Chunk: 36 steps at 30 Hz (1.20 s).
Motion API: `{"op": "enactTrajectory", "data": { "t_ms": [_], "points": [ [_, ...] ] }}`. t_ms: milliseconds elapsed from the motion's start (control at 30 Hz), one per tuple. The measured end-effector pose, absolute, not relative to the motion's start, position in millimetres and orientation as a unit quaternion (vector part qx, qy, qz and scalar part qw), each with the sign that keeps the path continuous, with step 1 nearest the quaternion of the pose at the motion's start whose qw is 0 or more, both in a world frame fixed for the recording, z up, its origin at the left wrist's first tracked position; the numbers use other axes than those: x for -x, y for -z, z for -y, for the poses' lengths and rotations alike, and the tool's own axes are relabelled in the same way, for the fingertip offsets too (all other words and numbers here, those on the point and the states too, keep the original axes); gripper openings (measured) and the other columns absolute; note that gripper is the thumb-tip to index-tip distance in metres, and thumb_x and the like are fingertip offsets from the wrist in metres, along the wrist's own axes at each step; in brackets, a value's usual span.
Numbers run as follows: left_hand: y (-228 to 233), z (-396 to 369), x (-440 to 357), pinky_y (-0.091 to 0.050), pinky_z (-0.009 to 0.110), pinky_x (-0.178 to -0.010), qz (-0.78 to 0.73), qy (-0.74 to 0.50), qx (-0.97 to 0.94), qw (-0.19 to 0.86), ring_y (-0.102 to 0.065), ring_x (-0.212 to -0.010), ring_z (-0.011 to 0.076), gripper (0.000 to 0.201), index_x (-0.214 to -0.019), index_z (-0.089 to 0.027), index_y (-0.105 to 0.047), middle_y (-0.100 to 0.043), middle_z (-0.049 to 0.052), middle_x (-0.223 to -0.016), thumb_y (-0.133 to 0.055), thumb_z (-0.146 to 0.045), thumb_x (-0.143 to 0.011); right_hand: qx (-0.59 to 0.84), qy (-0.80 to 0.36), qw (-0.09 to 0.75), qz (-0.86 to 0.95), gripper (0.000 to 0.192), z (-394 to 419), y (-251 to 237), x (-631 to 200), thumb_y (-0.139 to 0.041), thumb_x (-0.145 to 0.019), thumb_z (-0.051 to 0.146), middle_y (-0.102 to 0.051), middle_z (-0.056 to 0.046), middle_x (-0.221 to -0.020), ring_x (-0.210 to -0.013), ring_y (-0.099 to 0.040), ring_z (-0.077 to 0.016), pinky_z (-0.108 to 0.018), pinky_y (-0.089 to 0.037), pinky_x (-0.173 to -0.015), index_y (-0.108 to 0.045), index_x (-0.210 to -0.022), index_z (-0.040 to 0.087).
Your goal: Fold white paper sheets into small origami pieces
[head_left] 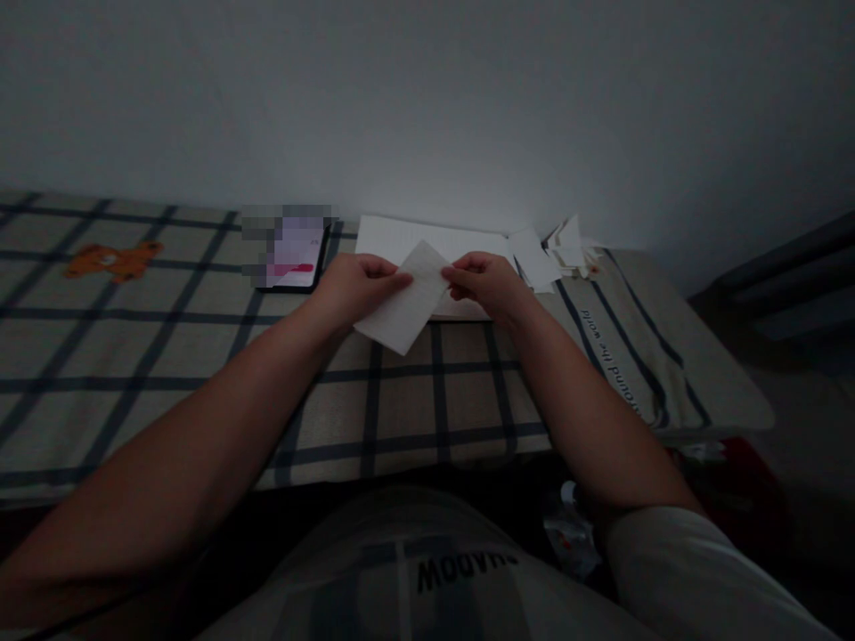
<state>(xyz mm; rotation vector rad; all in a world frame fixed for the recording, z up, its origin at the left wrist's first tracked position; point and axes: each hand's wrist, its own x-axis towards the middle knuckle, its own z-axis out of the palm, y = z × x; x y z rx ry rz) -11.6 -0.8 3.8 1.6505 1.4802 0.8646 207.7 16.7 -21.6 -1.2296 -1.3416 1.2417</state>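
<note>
The person's left hand [355, 287] pinches the left edge of a small white paper sheet [415, 298]; the right hand [492, 283] pinches its right corner. Between them, above the checked tablecloth [401, 405], its long axis slants down-left, with most of it nearer the left hand.

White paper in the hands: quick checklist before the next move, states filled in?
1. Left hand gripping the white paper: ok, thumb on top at its left side.
2. Right hand gripping it: ok, pinched at its right side.
3. Paper clear of the loose paper pieces: ok, they lie farther right, beyond the right hand.
4. Layers aligned: cannot tell, too dim.
5. Device display fully readable: not ok, partly pixelated.
</note>
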Motion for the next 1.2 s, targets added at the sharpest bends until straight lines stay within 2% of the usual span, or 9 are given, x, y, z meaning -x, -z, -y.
{"op": "enactTrajectory", "data": {
  "t_ms": [133, 267, 533, 733, 833, 1033, 1200],
  "points": [
    [-2.1, 0.0, 10.5, -0.049, 0.025, -0.056, -0.58, -0.35, -0.618, 0.399, -0.065, -0.065, 0.0162, 0.024, -0.083, -0.016, -0.074, -0.076, 0.006, -0.081, -0.078, -0.039, -0.076, 0.489, -0.532, 0.47, 0.507, 0.018, -15.9, 20.7, -205.3, -0.079, -0.077, 0.022, -0.065, 0.003, -0.064, -0.054, -0.059, -0.0088, -0.025, -0.053, -0.059, -0.062, -0.075, 0.019],
    [3.9, 0.6, 7.9, -0.049, 0.024, -0.057, -0.567, -0.397, -0.577, 0.435, -0.065, -0.064, 0.0157, 0.024, -0.083, -0.016, -0.073, -0.075, 0.006, -0.08, -0.079, -0.037, -0.075, 0.478, -0.577, 0.441, 0.494, 0.015, -12.8, 17.7, -202.3, -0.077, -0.081, 0.022, -0.067, 0.001, -0.065, -0.057, -0.063, -0.0093, -0.023, -0.054, -0.06, -0.063, -0.077, 0.018],
    [1.2, 4.7, 4.4, -0.048, 0.023, -0.056, -0.546, -0.4, -0.534, 0.507, -0.063, -0.061, 0.0137, 0.018, -0.08, -0.017, -0.07, -0.073, 0.004, -0.077, -0.08, -0.031, -0.073, 0.494, -0.55, 0.465, 0.487, 0.021, -9.7, 13.3, -199.2, -0.077, -0.08, 0.018, -0.063, 0.003, -0.058, -0.055, -0.06, -0.0085, -0.023, -0.054, -0.06, -0.058, -0.069, 0.019],
    [1.8, 4.7, 3.4, -0.047, 0.024, -0.056, -0.522, -0.427, -0.502, 0.541, -0.063, -0.06, 0.0136, 0.02, -0.081, -0.016, -0.069, -0.071, 0.003, -0.075, -0.081, -0.03, -0.072, 0.489, -0.571, 0.424, 0.505, 0.028, -10.4, 14.7, -200.8, -0.078, -0.081, 0.027, -0.065, 0.001, -0.059, -0.058, -0.064, -0.0104, -0.024, -0.055, -0.061, -0.057, -0.066, 0.019],
    [1.6, 3.6, 4.8, -0.044, 0.023, -0.053, -0.517, -0.403, -0.506, 0.561, -0.062, -0.059, 0.0132, 0.022, -0.084, -0.017, -0.069, -0.071, 0.003, -0.077, -0.08, -0.033, -0.074, 0.473, -0.554, 0.457, 0.51, 0.03, -12.3, 16.2, -203.0, -0.079, -0.08, 0.023, -0.063, 0.002, -0.055, -0.055, -0.063, -0.0097, -0.024, -0.055, -0.06, -0.055, -0.062, 0.019],
    [-3.1, 4.5, 6.1, -0.037, 0.023, -0.051, -0.554, -0.378, -0.516, 0.533, -0.053, -0.053, 0.0101, 0.019, -0.082, -0.018, -0.068, -0.066, 0.001, -0.07, -0.08, -0.032, -0.074, 0.473, -0.536, 0.467, 0.52, 0.029, -13.4, 15.3, -206.3, -0.079, -0.078, 0.023, -0.063, 0.002, -0.056, -0.053, -0.061, -0.0094, -0.024, -0.054, -0.059, -0.057, -0.061, 0.019],
    [-3.5, 5.5, 4.4, -0.035, 0.022, -0.049, -0.548, -0.394, -0.509, 0.534, -0.053, -0.052, 0.0099, 0.018, -0.078, -0.018, -0.067, -0.065, 0.0, -0.068, -0.081, -0.029, -0.074, 0.466, -0.56, 0.456, 0.511, 0.032, -14.0, 17.2, -206.1, -0.081, -0.077, 0.03, -0.063, 0.002, -0.058, -0.055, -0.061, -0.01, -0.025, -0.054, -0.059, -0.054, -0.063, 0.02]
  ]
}}
